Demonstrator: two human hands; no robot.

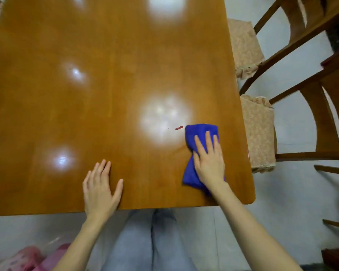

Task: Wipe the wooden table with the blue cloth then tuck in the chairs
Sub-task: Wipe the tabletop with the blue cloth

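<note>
Pressed the blue cloth [196, 132] onto the counter [106, 94] near its right edge under the right hand [209, 161], fingers [208, 139] straight and slightly apart across its middle, with cloth showing beyond their tips and beside the wrist, and rested the left hand [100, 186] flat, holding nothing, well apart.

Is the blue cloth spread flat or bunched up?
Bunched up: the blue cloth narrows under the right hand and flares at both ends.

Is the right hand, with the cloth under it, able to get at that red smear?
Probably yes. The red smear lies just off the far left corner of the blue cloth, which the right hand presses flat; only bare table between. The left hand rests well clear.
</note>
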